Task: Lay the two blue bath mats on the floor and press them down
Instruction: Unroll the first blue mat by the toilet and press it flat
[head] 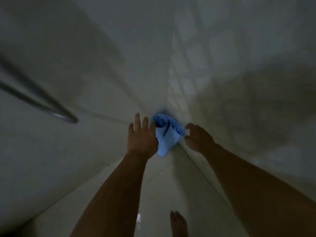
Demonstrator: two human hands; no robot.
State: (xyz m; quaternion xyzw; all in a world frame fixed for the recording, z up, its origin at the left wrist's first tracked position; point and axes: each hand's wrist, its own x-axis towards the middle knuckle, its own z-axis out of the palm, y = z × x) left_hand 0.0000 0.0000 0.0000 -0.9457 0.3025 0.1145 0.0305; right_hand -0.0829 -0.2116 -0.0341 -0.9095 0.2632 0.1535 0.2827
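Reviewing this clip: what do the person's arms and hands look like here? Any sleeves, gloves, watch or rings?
Both forearms are bare up to the frame edge, with no sleeves showing. The left hand and right hand wear no gloves, and no watch or bracelet shows at either wrist. The picture is too dim and blurred to rule out rings.

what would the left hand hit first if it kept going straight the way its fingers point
Probably the rolled blue bath mats: the left hand, fingers straight, is right beside the left roll and may already brush it. If it slips past, the wall behind comes next. Depth is unclear in this blurred view.
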